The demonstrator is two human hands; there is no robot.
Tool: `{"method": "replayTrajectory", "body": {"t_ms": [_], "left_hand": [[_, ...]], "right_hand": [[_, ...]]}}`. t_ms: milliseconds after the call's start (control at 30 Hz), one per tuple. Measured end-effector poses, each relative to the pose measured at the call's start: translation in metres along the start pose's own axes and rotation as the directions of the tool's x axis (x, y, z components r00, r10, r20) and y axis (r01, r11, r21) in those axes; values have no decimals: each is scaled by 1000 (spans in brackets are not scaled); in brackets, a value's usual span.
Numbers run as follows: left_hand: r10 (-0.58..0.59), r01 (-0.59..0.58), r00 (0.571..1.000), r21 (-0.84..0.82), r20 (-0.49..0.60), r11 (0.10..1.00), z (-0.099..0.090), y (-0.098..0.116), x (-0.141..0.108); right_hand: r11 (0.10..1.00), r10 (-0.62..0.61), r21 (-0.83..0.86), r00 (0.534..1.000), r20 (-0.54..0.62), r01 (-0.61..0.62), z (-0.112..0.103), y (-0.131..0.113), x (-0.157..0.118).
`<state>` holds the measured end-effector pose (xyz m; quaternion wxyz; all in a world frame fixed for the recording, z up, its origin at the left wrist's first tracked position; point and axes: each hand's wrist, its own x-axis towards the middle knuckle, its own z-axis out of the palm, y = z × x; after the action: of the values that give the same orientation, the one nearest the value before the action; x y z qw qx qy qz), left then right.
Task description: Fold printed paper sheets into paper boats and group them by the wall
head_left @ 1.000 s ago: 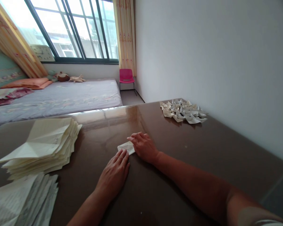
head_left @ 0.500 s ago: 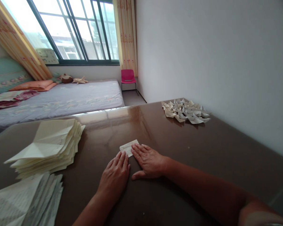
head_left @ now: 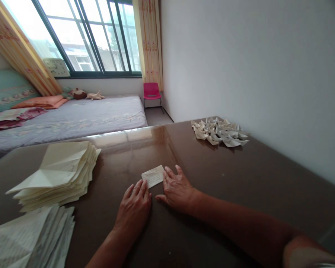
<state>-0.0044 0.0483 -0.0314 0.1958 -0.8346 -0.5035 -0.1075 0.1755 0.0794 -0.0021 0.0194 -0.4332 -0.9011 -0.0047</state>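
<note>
A small folded piece of paper (head_left: 154, 176) with lines of writing lies flat on the brown table (head_left: 201, 171). My left hand (head_left: 136, 203) rests at its lower left corner, fingers stretched out and the tips touching the paper. On the right edge of the paper lie the fingertips of my right hand (head_left: 178, 189). That hand is open, its thumb spread away toward my left hand. Most of the paper's upper face shows between the two hands.
A thick stack of creased cream paper (head_left: 61, 171) stands at the left, with a second stack of written sheets (head_left: 30, 236) nearer me. Folded paper boats (head_left: 219, 132) crowd the table's far right by the wall (head_left: 240, 67). Beyond are a bed (head_left: 100, 113) and a pink chair (head_left: 151, 91).
My right hand has slid right, off the middle of the paper to its right edge. The left hand has shifted slightly left, and more of the writing shows.
</note>
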Motion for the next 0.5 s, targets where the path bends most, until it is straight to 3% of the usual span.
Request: {"method": "replayTrajectory", "body": {"t_ms": [100,167,333,500], "left_hand": [[12,-14,999,-55,-43,998,2,-4,2],[0,-5,998,-91,-55,996,1,-6,3],[-98,90,995,-204,-30,975,-4,-8,5],[-317,324,946,-292,70,900,3,-11,5]], "right_hand": [[994,-105,14,985,-135,108,10,-2,4],[988,-141,37,979,-146,148,16,-2,6],[999,42,35,994,-103,-38,15,9,9],[983,98,173,975,-198,-64,24,39,19]]}}
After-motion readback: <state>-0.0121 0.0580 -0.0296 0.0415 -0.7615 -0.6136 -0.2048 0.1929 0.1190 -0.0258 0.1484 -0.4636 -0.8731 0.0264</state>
